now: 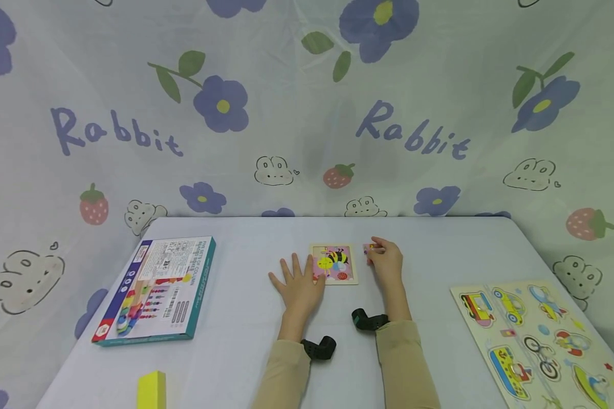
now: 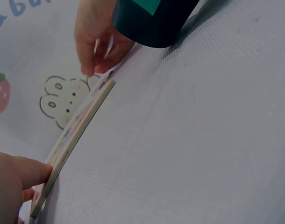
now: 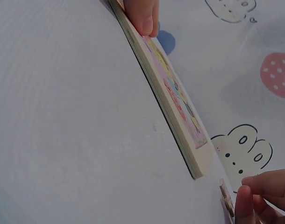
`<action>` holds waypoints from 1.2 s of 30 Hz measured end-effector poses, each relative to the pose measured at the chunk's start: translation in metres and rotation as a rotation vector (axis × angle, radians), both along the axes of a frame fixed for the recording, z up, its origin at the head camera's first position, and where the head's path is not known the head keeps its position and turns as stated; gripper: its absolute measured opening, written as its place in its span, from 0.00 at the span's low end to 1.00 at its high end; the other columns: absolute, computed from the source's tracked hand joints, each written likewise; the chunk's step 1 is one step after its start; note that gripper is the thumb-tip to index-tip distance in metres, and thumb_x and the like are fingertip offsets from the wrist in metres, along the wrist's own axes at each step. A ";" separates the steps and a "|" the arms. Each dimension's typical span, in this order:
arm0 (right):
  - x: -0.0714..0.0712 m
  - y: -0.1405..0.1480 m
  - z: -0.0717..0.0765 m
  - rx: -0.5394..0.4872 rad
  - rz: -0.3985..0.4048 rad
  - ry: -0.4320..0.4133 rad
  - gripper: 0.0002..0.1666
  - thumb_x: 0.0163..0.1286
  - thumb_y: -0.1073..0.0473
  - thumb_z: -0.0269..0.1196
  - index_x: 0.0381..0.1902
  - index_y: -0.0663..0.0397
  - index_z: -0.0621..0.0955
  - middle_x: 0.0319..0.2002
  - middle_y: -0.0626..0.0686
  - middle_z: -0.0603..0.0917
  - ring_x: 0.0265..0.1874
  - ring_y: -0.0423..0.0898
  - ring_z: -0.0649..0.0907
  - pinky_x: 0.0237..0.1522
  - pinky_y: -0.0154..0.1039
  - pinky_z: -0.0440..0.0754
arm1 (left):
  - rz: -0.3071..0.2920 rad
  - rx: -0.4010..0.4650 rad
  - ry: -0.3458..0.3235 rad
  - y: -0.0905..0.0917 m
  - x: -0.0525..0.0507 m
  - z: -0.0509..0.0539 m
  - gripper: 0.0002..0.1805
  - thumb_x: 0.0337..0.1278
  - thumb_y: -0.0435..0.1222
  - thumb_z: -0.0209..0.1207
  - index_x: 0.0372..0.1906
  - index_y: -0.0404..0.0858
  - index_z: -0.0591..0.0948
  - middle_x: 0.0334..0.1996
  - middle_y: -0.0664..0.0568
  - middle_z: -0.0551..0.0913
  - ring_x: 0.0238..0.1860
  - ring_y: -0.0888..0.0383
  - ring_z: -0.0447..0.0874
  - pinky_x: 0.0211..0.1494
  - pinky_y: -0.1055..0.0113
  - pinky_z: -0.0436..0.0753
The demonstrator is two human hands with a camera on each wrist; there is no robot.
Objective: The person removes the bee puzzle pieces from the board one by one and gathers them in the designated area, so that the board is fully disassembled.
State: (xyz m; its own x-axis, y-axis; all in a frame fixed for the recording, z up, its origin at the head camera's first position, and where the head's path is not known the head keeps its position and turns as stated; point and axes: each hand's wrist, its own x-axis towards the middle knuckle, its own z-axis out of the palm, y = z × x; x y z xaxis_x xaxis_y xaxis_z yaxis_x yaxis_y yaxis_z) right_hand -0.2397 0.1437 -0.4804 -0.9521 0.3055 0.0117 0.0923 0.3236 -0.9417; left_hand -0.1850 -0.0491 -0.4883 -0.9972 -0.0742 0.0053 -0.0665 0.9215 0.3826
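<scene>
A small square picture puzzle [image 1: 341, 278] with a wooden frame and a bee picture lies on the table. My left hand [image 1: 301, 288] rests on its left side with fingers spread; the thumb [image 2: 37, 171] touches the frame edge in the left wrist view. Just right of the puzzle, my right hand [image 1: 389, 264] pinches a small pink puzzle piece [image 1: 366, 249] close to the tabletop. In the right wrist view the piece [image 3: 226, 198] shows edge-on beside the thumb and forefinger, which partly hide it.
A boxed toy set [image 1: 156, 289] lies on the left, with a yellow block [image 1: 152, 391] at the front left. On the right is a large wooden vehicle puzzle board [image 1: 534, 335]. A patterned cloth [image 1: 297, 130] hangs behind the white table [image 1: 235, 318].
</scene>
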 end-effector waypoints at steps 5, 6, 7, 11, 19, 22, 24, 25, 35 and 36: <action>0.000 -0.006 0.004 0.089 0.056 0.012 0.21 0.59 0.66 0.62 0.53 0.60 0.78 0.41 0.57 0.78 0.37 0.47 0.76 0.34 0.31 0.75 | 0.004 0.010 -0.001 0.000 0.000 0.000 0.33 0.61 0.54 0.47 0.70 0.49 0.61 0.71 0.39 0.48 0.71 0.35 0.34 0.62 0.33 0.28; 0.000 -0.009 0.004 0.102 0.073 0.010 0.21 0.60 0.65 0.61 0.53 0.59 0.78 0.41 0.57 0.78 0.39 0.47 0.76 0.36 0.33 0.74 | 0.005 0.012 -0.001 0.000 0.000 -0.001 0.33 0.61 0.54 0.47 0.70 0.48 0.61 0.71 0.39 0.48 0.71 0.35 0.34 0.62 0.33 0.28; 0.001 -0.012 0.005 0.114 0.090 0.009 0.21 0.60 0.65 0.61 0.53 0.58 0.78 0.42 0.57 0.78 0.40 0.48 0.75 0.38 0.35 0.73 | 0.006 0.012 -0.001 0.000 0.000 -0.001 0.33 0.61 0.54 0.47 0.70 0.48 0.61 0.71 0.39 0.48 0.71 0.35 0.34 0.62 0.33 0.28; 0.003 -0.026 0.007 0.133 0.167 0.010 0.22 0.60 0.65 0.61 0.54 0.55 0.78 0.45 0.56 0.78 0.43 0.50 0.74 0.45 0.42 0.73 | 0.010 0.008 0.001 0.000 -0.001 -0.002 0.33 0.61 0.54 0.48 0.69 0.48 0.61 0.71 0.39 0.48 0.71 0.35 0.34 0.62 0.33 0.27; 0.006 -0.048 0.010 0.329 0.347 0.137 0.21 0.57 0.64 0.65 0.50 0.55 0.81 0.44 0.57 0.80 0.44 0.53 0.77 0.48 0.49 0.75 | 0.001 -0.005 0.010 0.000 0.001 0.000 0.33 0.61 0.55 0.47 0.69 0.48 0.62 0.71 0.39 0.49 0.70 0.35 0.36 0.62 0.32 0.29; 0.005 -0.053 0.007 0.427 0.388 0.153 0.20 0.57 0.61 0.66 0.49 0.53 0.82 0.44 0.58 0.79 0.46 0.55 0.76 0.51 0.53 0.71 | -0.003 -0.011 0.014 0.000 0.001 0.000 0.33 0.61 0.55 0.47 0.69 0.48 0.62 0.71 0.39 0.49 0.70 0.35 0.36 0.62 0.32 0.30; 0.005 -0.056 0.005 0.495 0.406 0.144 0.19 0.57 0.59 0.65 0.49 0.51 0.82 0.45 0.58 0.78 0.47 0.57 0.75 0.51 0.55 0.68 | -0.004 -0.014 0.017 0.000 0.001 0.000 0.33 0.61 0.55 0.47 0.69 0.49 0.62 0.71 0.38 0.50 0.70 0.35 0.36 0.62 0.32 0.30; 0.005 -0.058 0.003 0.535 0.416 0.140 0.20 0.57 0.58 0.65 0.49 0.50 0.82 0.45 0.58 0.78 0.47 0.57 0.74 0.51 0.56 0.67 | -0.004 -0.018 0.015 0.000 0.001 -0.001 0.32 0.61 0.55 0.46 0.69 0.51 0.61 0.71 0.38 0.49 0.70 0.35 0.36 0.62 0.32 0.30; 0.007 -0.065 -0.004 0.737 0.459 0.108 0.22 0.64 0.50 0.60 0.56 0.41 0.77 0.52 0.57 0.70 0.52 0.59 0.67 0.47 0.55 0.61 | -0.021 -0.011 0.034 0.000 0.001 -0.002 0.26 0.63 0.55 0.43 0.66 0.60 0.65 0.71 0.38 0.50 0.70 0.33 0.36 0.61 0.31 0.30; 0.007 -0.065 -0.004 0.740 0.459 0.101 0.22 0.64 0.50 0.59 0.57 0.41 0.77 0.53 0.56 0.70 0.52 0.59 0.67 0.48 0.55 0.61 | -0.027 -0.013 0.042 0.000 0.001 -0.002 0.26 0.64 0.54 0.43 0.66 0.60 0.65 0.71 0.38 0.50 0.70 0.33 0.37 0.61 0.31 0.30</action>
State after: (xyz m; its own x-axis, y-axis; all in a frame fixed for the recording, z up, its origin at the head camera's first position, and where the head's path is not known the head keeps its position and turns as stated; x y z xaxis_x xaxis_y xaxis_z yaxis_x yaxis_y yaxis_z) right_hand -0.2330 0.0784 -0.4843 -0.9629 -0.2268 0.1462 -0.2694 0.8393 -0.4723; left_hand -0.1840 -0.0494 -0.4905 -0.9977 -0.0466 0.0483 -0.0253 0.9278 0.3723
